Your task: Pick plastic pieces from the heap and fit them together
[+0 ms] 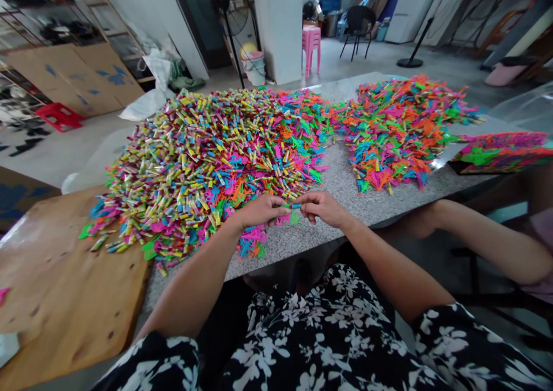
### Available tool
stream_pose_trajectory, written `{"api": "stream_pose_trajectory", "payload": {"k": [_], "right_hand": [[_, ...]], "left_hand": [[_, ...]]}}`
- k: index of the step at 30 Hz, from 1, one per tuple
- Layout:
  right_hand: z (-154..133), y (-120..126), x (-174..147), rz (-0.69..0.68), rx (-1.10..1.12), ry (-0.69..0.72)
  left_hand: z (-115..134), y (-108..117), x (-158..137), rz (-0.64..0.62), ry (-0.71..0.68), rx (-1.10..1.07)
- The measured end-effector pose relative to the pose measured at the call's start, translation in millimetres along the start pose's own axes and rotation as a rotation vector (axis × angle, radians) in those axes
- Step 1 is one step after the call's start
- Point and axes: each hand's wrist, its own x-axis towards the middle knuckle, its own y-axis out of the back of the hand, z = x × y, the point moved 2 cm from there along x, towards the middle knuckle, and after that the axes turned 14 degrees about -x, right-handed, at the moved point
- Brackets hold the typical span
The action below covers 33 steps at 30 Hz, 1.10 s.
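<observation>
Between my two hands, just above the near edge of the speckled table, is a small tube-like piece (pixel 295 206) with a blue part. My left hand (pixel 262 210) pinches its left end, and my right hand (pixel 322 208) pinches the right end. A green plastic bit (pixel 294 218) shows just below the fingers; whether it is joined to the tube I cannot tell. Left of and behind my hands spreads a large heap of small tubes with yellow, clear and dark red parts (pixel 185 143). Bright plastic pieces (pixel 253 244) lie under my left hand.
A second heap of orange, pink, green and blue plastic pieces (pixel 389 132) lies to the right on the granite table (pixel 337 178). Beyond it sits a filled box (pixel 501 155), near another person's arm (pixel 488 235). A wooden board (pixel 64 287) is at the left.
</observation>
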Motion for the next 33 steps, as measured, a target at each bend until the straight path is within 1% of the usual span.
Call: {"api": "stream_pose_trajectory", "payload": {"k": [2,3,4,5,6,8,9,10,11,12,13,15,17,19,21,24,27,30,33], "right_hand": [[7,8,-1,0.000,-0.011,-0.061],[10,17,0,0.040,-0.022,-0.097],[13,29,2,0.128,-0.027,-0.129],[16,45,4,0.268,-0.017,-0.145],[18,64,6,0.439,0.014,-0.135],[20,101,10,0.793,0.116,-0.053],[21,116,13,0.926,0.160,-0.009],[24,128,17,1.017,0.179,0.010],[27,134,22,1.053,0.156,-0.011],[31,137,27,1.038,0.083,-0.070],[36,135,34,0.974,-0.049,-0.153],[47,122,49,0.766,-0.377,-0.307],[55,109,64,0.608,-0.697,-0.390],[60,100,78,0.550,-0.923,-0.437],[61,96,90,0.507,-1.053,-0.472],[60,92,101,0.421,-1.087,-0.469],[61,83,102,0.338,-1.091,-0.434],[63,64,93,0.291,-1.078,-0.373],[61,39,80,0.275,-1.005,-0.238]], "left_hand": [[-4,5,6,0.007,0.030,0.021],[-6,11,8,0.047,0.023,0.070],[-9,18,10,0.113,0.001,0.149],[-11,26,11,0.200,-0.032,0.248],[-14,35,10,0.293,-0.069,0.351],[-21,50,9,0.441,-0.109,0.512],[-24,56,8,0.489,-0.110,0.568],[-27,60,7,0.523,-0.105,0.610],[-29,62,7,0.544,-0.101,0.637],[-29,63,8,0.555,-0.101,0.650],[-30,63,10,0.560,-0.105,0.653],[-29,59,15,0.548,-0.116,0.639],[-30,53,22,0.537,-0.118,0.621],[-33,45,27,0.504,-0.128,0.604],[-40,36,30,0.443,-0.156,0.584],[-53,24,31,0.397,-0.181,0.540],[-64,14,31,0.438,-0.189,0.439],[-71,6,38,0.486,-0.199,0.294],[-74,-1,49,0.525,-0.198,0.141]]}}
